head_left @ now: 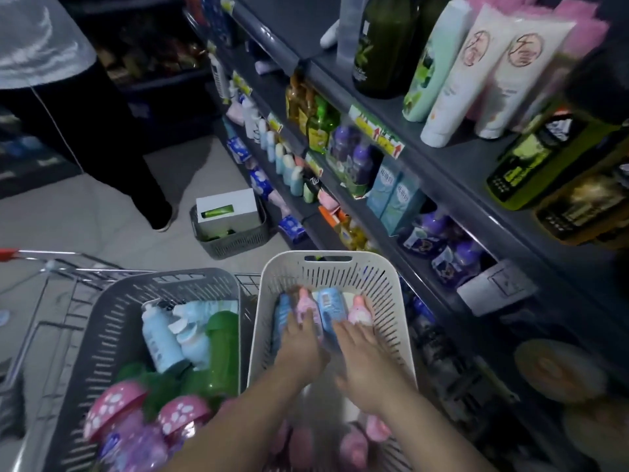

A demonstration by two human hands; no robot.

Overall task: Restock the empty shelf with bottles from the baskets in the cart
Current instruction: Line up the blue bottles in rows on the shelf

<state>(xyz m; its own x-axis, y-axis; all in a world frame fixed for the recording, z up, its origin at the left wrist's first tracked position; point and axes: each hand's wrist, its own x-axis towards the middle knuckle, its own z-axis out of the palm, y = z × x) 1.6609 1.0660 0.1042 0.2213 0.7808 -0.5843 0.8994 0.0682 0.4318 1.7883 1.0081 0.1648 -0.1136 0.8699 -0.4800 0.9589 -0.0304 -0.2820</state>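
Bottles [328, 310] lengthwise in white basket [388, 284], caps pointing away; left hand [301, 345] and right hand [362, 352] laid over them, grip unclear.

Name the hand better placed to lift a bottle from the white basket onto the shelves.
Right, probably. The left hand and right hand both touch bottles in the white basket, but the right lies nearer the shelves, on a pink bottle, so its reach looks shorter.

Floor: you are looking down at a pale tiled floor [102, 212] running along the aisle.
Right side: grey shelving [452, 165] is rising beside you, fully stocked.
Far end: dark shelves [153, 52] are closing the aisle.
Light: dim, cool.
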